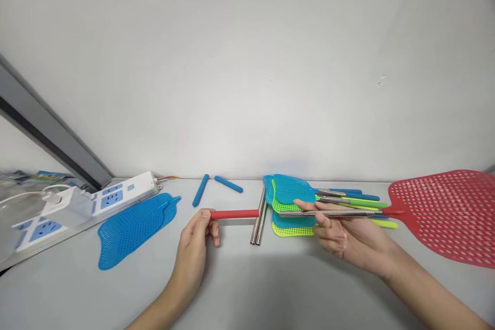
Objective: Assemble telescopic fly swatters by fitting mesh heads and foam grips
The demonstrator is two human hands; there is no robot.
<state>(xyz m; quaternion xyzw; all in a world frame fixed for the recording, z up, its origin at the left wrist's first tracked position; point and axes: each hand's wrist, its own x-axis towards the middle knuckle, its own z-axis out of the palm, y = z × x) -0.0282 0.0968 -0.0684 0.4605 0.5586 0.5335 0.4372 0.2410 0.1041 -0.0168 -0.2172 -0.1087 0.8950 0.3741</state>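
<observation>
My left hand (199, 237) is closed on one end of a red handle grip (235, 214), which points to the right. In my right hand (344, 234) is the metal rod of a red fly swatter (444, 216), its mesh head reaching out to the right. The bare end of that rod faces the free end of the red grip, with a gap between them. Two loose metal rods (260, 224) lie on the table just behind the gap. Under and behind my right hand is a pile of blue and green fly swatters (292, 191), partly hidden by it.
Two blue handle grips (201, 190) lie near the wall. Blue swatter heads (133, 229) rest on the left of the grey table (240, 289). Beside them stands a white power strip (127, 191) with a plugged-in adapter. A grey frame post (50, 118) slants at far left.
</observation>
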